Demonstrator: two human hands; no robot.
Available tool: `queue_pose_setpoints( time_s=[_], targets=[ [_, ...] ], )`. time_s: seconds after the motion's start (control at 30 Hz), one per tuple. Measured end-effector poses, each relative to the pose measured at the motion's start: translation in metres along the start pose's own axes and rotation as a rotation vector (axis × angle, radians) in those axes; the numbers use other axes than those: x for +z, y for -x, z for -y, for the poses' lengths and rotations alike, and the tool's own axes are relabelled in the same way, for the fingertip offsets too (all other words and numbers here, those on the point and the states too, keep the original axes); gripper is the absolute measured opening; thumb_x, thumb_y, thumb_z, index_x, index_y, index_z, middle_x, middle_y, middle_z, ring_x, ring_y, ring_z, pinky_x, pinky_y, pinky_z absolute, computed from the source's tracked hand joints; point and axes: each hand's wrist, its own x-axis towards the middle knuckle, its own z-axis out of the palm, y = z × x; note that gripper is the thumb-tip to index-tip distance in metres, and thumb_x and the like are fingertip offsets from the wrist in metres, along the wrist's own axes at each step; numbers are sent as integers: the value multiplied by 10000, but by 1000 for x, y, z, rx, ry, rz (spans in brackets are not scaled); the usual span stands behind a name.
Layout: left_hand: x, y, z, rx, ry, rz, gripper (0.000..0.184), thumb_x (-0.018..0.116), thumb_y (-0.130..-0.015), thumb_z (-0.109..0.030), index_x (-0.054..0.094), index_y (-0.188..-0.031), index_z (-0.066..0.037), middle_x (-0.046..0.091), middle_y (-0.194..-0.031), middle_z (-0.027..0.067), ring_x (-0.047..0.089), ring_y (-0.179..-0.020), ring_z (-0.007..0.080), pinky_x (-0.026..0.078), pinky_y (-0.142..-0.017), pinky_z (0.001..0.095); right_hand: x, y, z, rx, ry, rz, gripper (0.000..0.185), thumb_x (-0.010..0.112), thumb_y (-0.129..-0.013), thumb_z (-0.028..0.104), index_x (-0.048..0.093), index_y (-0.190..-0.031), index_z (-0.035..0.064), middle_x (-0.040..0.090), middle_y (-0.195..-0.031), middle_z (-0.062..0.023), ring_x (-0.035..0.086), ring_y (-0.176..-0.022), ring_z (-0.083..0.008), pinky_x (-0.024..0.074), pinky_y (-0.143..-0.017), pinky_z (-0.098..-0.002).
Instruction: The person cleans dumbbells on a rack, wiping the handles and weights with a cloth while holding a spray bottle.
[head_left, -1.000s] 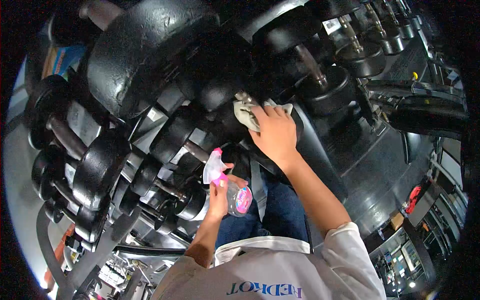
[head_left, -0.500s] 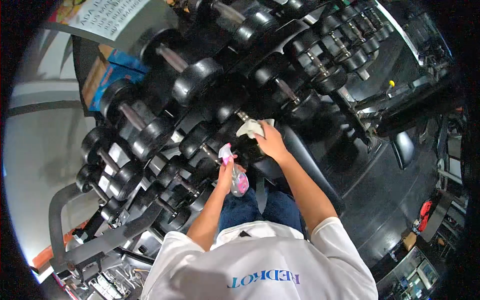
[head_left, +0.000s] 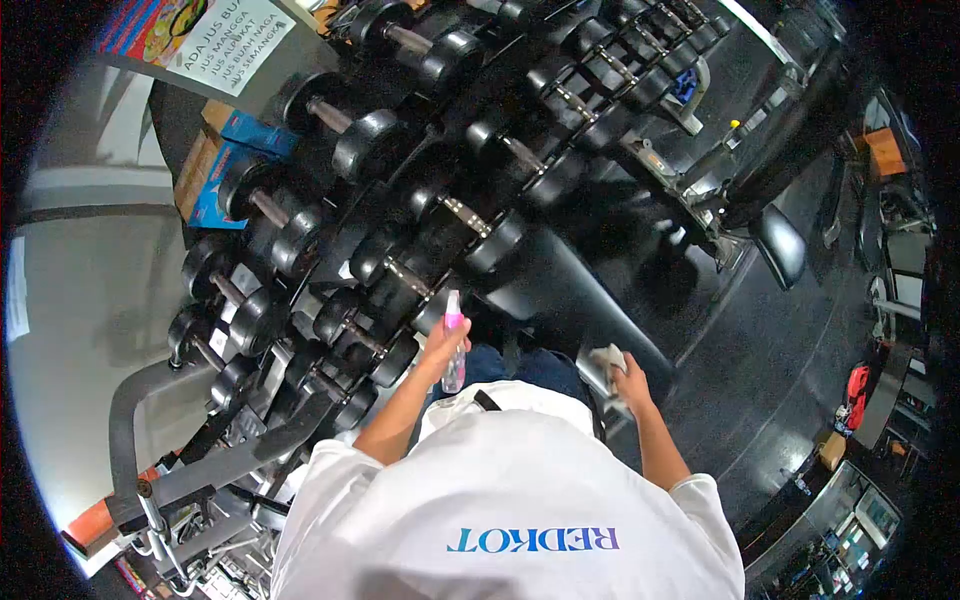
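My left hand (head_left: 446, 345) is wrapped round a clear spray bottle (head_left: 455, 373) with a pink and white top, held upright in front of my body. In my right hand (head_left: 629, 384) a whitish cloth (head_left: 607, 368) is bunched, out to the right beside a black padded bench (head_left: 575, 290). Nearest to the bottle is a black dumbbell (head_left: 408, 278) with a metal handle, on the lower row of the rack. Another dumbbell (head_left: 466, 217) lies just beyond it, apart from both hands.
Several more dumbbells (head_left: 345, 130) fill the two-tier rack ahead and to the left. A blue and brown box (head_left: 228, 165) stands behind it. Grey machine tubing (head_left: 125, 440) is at the left, and a black machine with a rounded pad (head_left: 778, 248) is at the right.
My right hand has drawn back from a dumbbell handle, moving right and toward my body with the cloth. The left hand with the spray bottle has shifted slightly, and the view has turned.
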Motion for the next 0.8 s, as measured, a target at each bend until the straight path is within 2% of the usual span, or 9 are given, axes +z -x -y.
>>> queue_pose_setpoints(
  time_s=[0.07,0.17,0.2,0.33,0.37,0.57,0.63,0.7,0.8],
  targets=[
    [5,14,7,147,-180,49,494,672,-855,-495,514,-1030,-61,589,-738,41,582,-705,116,465,-636,298,-5,22,-37,96,82,-33,420,598,-878,253,534,-1247,65,662,-1089,-205,644,-1034,-348,488,-864,-389],
    [18,24,22,324,-585,31,626,684,-814,-533,524,-1179,-51,680,-958,170,668,-900,295,505,-784,389,-9,51,-72,184,195,-65,426,604,-869,260,533,-1242,66,663,-1079,-210,651,-1020,-339,489,-855,-390],
    [27,30,16,242,-696,51,688,697,-787,-545,511,-1257,-79,669,-1083,209,643,-1028,373,487,-882,423,-8,60,-78,227,154,-63,435,596,-862,267,525,-1245,72,662,-1077,-212,653,-1013,-340,490,-850,-392],
    [42,42,17,359,-809,246,685,679,-797,-556,510,-1276,-96,664,-1092,200,631,-1041,391,479,-906,414,-2,133,-25,364,-124,-295,464,585,-860,265,499,-1274,72,662,-1071,-215,658,-983,-339,495,-835,-385],
    [45,54,5,342,-815,299,670,670,-801,-562,516,-1266,-104,664,-1100,194,633,-1037,389,480,-899,421,13,140,-50,296,-125,-375,501,612,-849,246,476,-1289,49,658,-1058,-230,659,-957,-353,497,-819,-408],
    [32,65,45,412,-679,113,683,664,-797,-577,510,-1255,-95,663,-1075,218,629,-1019,411,491,-857,457,28,199,-105,103,171,-270,433,655,-850,245,428,-1171,65,647,-980,-264,620,-935,-475,483,-768,-492],
    [20,63,76,403,-700,100,688,665,-799,-573,515,-1249,-74,665,-1066,216,637,-1015,399,491,-861,447,24,208,-109,147,237,-345,381,638,-861,258,451,-1139,77,659,-952,-247,621,-950,-464,480,-771,-495],
    [12,70,95,276,-581,195,684,669,-800,-565,522,-1238,-61,663,-1071,217,638,-1021,389,485,-879,440,9,216,-80,158,12,-365,337,619,-881,281,501,-1114,68,665,-974,-243,635,-959,-434,482,-780,-483],
    [5,72,118,319,-659,173,709,677,-803,-543,503,-1310,-78,650,-1126,231,632,-1077,350,466,-933,418,5,196,-102,33,-143,-466,469,622,-893,320,478,-1271,82,685,-1010,-214,656,-1018,-326,486,-832,-431]
  ],
)
